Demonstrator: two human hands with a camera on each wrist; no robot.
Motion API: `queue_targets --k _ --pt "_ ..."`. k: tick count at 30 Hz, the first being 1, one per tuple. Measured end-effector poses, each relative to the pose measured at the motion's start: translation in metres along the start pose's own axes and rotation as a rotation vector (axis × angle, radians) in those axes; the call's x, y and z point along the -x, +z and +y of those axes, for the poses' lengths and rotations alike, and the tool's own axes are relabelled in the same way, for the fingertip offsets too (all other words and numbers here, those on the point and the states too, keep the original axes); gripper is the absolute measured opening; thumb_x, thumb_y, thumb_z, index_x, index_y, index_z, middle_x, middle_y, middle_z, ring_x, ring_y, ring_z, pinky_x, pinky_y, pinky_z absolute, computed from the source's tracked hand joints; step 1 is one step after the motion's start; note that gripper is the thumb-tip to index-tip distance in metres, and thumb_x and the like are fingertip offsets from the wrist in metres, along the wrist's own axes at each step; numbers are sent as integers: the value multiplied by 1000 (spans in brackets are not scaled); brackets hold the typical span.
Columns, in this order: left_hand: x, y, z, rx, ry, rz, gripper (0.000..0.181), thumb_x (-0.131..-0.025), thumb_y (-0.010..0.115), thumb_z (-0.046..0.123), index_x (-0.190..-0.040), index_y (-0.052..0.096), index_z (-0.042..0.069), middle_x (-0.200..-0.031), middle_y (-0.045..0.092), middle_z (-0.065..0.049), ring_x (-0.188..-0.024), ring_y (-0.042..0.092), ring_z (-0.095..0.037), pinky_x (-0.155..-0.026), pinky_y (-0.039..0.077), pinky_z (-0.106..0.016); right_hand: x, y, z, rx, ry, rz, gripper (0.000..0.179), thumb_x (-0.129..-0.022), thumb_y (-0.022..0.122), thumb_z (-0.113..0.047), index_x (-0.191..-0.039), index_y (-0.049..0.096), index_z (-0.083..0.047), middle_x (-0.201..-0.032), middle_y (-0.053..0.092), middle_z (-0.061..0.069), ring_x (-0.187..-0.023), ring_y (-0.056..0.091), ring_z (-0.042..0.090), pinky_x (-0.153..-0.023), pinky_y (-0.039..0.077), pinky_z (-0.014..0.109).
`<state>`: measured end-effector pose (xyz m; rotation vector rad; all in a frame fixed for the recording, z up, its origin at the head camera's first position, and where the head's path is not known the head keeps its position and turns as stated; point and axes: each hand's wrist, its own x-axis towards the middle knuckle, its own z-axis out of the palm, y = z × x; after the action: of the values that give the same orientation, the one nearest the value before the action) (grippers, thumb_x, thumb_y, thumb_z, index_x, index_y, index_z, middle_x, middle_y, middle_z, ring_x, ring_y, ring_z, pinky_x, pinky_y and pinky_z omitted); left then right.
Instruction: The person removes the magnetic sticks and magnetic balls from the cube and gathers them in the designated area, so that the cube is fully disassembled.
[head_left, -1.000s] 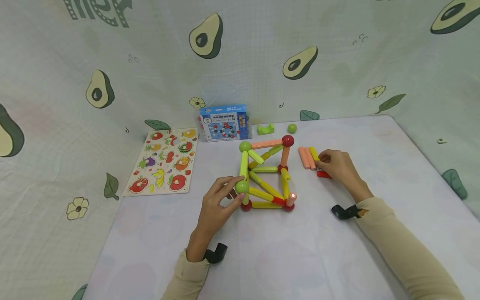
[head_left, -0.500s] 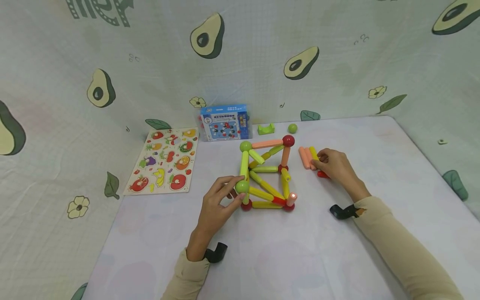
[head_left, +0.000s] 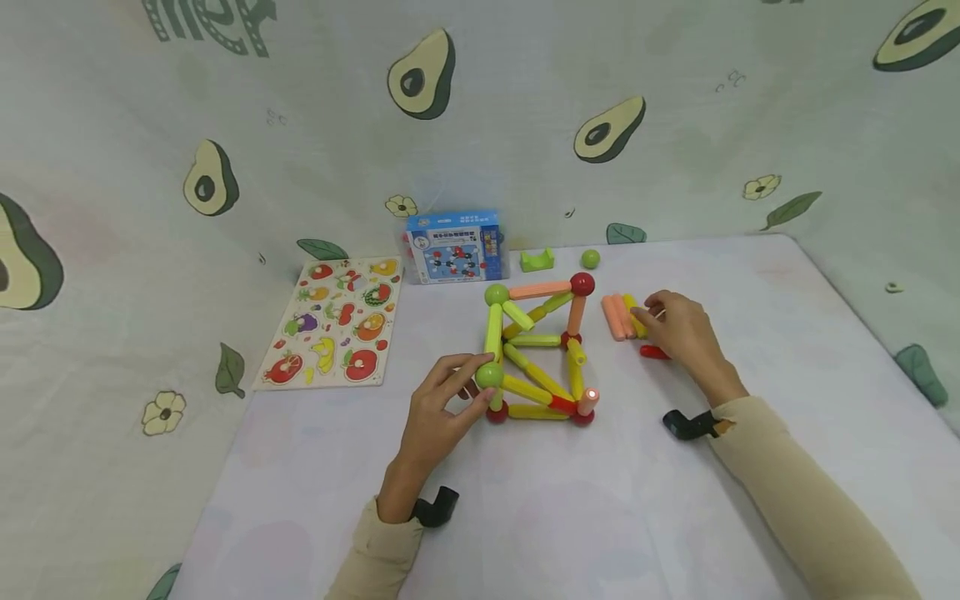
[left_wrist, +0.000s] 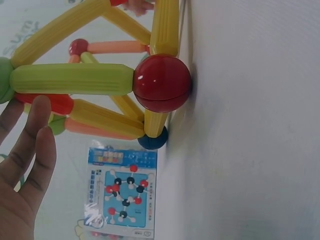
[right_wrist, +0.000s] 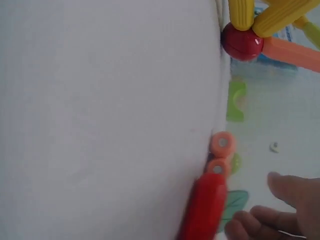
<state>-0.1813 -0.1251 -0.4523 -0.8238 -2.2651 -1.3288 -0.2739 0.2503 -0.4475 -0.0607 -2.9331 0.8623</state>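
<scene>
By loose sticks (head_left: 623,318), right fingers (head_left: 663,297), left fingers (head_left: 471,367) pinching ball (head_left: 489,375) (green)

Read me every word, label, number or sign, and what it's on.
"mer", top cut off: on the backdrop, head view.
Lettering at head view's top right, same backdrop: cut off, unreadable.
Slanted letters, backdrop, left wrist view: too faint to read.
Printing on the blue box: too small and blurred to read.
</scene>
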Motion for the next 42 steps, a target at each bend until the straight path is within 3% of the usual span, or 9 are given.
queue_targets --k 3,7,11,14,20,24,32,42 --pt "2 3 1 3 -2 -13 46 -91 76 15 -135 64 17 -125 58 0 -87 60 -15 -72 54 -27 17 -10 -12 -24 -87 71 36 -101 62 -26 -122 63 3 -109 64 20 -94 59 35 -75 54 45" --pt "2 3 3 -8 -16 -13 47 -91 76 17 -136 64 19 -125 57 2 -88 59 -13 -72 54 -26 36 -14 -32 -103 -200 14 32 -100 63 -25 -122 66 -3 -111 67 14 -94 60 29 -71 56 37" --pt "2 0 2 -15 -30 -8 47 -91 76 19 -136 64 22 -126 56 4 -88 58 -14 -73 53 -26 43 -2 -49 -168 -306 -59 34 -96 69 -30 -119 68 -5 -107 69 9 -92 63 24 -74 57 38" --pt "0 -1 2 -14 -28 -14 46 -92 75 19 -136 64 21 -126 57 3 -87 59 -14 -73 53 -26 48 8 -57 -180 -430 -77 38 -88 79 -28 -117 68 -7 -106 68 5 -88 64 21 -75 58 43" --pt "0 0 -1 -9 -9 -9 44 -92 75 18 -135 64 18 -125 58 0 -87 59 -14 -72 54 -27 54 22 -61 -153 -635 -5 34 -77 88 -15 -106 72 -5 -100 66 3 -81 63 16 -69 59 40" --pt "0 0 -1 -13 1 -7 45 -92 75 18 -135 64 17 -124 58 0 -86 59 -14 -72 54 -26 57 23 -60 -121 -688 41 25 -77 86 -8 -100 76 -2 -96 66 3 -79 64 16 -65 59 38" --pt "0 0 0 -23 4 -6 43 -92 75 18 -134 65 16 -124 58 0 -86 59 -14 -71 54 -28 59 22 -51 -90 -814 119 33 -70 86 1 -101 77 5 -95 66 8 -78 65 19 -58 57 34" --pt "2 0 1 -9 -15 -13 45 -92 75 18 -135 64 18 -126 57 1 -86 60 -16 -72 54 -27 61 22 -49 -16 -808 158 29 -72 84 1 -99 77 3 -95 62 7 -76 62 18 -60 57 31"
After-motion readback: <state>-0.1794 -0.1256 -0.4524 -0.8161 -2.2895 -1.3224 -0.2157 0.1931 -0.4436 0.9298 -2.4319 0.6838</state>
